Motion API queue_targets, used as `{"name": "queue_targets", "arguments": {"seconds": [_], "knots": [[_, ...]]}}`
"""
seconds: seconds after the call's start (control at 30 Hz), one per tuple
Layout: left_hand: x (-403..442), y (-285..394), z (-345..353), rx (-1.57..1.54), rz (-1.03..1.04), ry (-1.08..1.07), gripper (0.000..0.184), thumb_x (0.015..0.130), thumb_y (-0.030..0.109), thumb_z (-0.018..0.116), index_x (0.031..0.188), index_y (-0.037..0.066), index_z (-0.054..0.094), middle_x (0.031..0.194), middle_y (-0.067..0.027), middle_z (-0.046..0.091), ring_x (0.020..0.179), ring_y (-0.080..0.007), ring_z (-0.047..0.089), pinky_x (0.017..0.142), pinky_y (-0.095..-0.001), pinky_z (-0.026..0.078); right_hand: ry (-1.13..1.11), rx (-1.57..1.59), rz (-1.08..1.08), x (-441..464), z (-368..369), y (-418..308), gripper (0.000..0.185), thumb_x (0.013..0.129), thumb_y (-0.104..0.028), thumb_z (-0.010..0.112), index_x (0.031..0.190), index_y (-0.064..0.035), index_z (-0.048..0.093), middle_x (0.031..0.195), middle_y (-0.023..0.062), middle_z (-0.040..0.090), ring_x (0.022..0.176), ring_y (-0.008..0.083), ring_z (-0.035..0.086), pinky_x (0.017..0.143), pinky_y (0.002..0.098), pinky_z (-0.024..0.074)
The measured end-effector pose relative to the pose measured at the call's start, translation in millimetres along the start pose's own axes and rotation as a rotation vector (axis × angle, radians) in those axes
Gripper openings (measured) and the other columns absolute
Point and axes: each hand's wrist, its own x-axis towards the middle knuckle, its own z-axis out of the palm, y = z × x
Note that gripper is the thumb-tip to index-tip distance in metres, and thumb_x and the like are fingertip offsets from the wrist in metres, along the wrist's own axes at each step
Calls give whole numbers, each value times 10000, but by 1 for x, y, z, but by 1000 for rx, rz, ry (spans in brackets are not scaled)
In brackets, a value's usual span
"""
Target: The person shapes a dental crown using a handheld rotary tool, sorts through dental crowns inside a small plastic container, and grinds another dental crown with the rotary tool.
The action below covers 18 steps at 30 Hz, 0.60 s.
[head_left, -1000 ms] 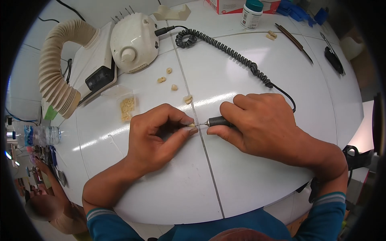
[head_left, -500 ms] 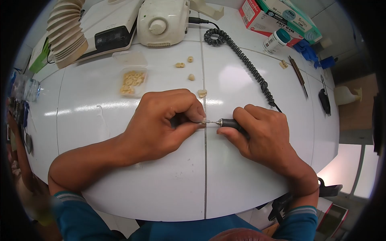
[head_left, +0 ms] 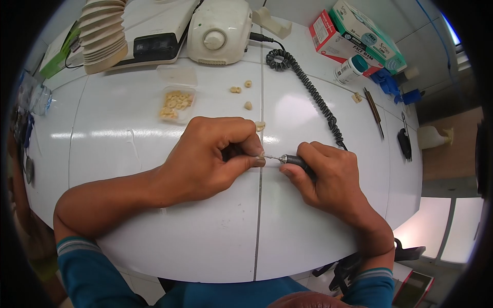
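Between thumb and forefinger, my left hand [head_left: 213, 159] pinches a tiny tooth-coloured dental crown [head_left: 262, 154], mostly covered by the fingertips. My right hand [head_left: 333, 177] is wrapped around a dark rotary handpiece [head_left: 295, 161]. Its thin metal bur [head_left: 272, 157] points left and meets the crown or ends right beside it; I cannot tell which. Just beyond the left fingertips lies a pale tooth piece [head_left: 260, 126] on the white table [head_left: 215, 231]. Farther back are a single crown [head_left: 248, 106], another crown [head_left: 248, 83] and a joined pair [head_left: 235, 90].
A clear box [head_left: 177, 105] of tooth pieces stands behind my left hand. The coiled cord [head_left: 313, 84] runs toward a control unit [head_left: 215, 36]. A suction hose [head_left: 104, 36] hangs at back left. At right are a bottle [head_left: 350, 70], mask boxes [head_left: 359, 38] and a slim tool [head_left: 374, 113].
The head view has shifted slightly, so the table items sit a little lower. Both hands keep their grips, with the bur still at the crown; the left fingers have turned slightly.
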Motion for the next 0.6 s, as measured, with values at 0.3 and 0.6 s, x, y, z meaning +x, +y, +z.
{"name": "queue_targets", "arguments": {"seconds": [0.3, 0.6], "knots": [[2, 6, -5, 16, -82, -48, 170, 933, 10, 891, 973, -28, 731, 1055, -135, 820, 939, -165, 785, 800, -292, 614, 57, 4, -21, -1, 6, 1, 447, 1014, -484, 833, 887, -92, 661, 708, 66, 648, 545, 289, 633, 501, 414, 465], [3, 6, -4, -54, -132, -53, 143, 950, -20, 866, 970, -28, 725, 1083, -161, 821, 1014, -186, 802, 875, -317, 642, 29, -3, -28, 0, 4, 0, 451, 1013, -489, 832, 874, -97, 657, 693, 58, 633, 538, 277, 624, 494, 414, 455]]}}
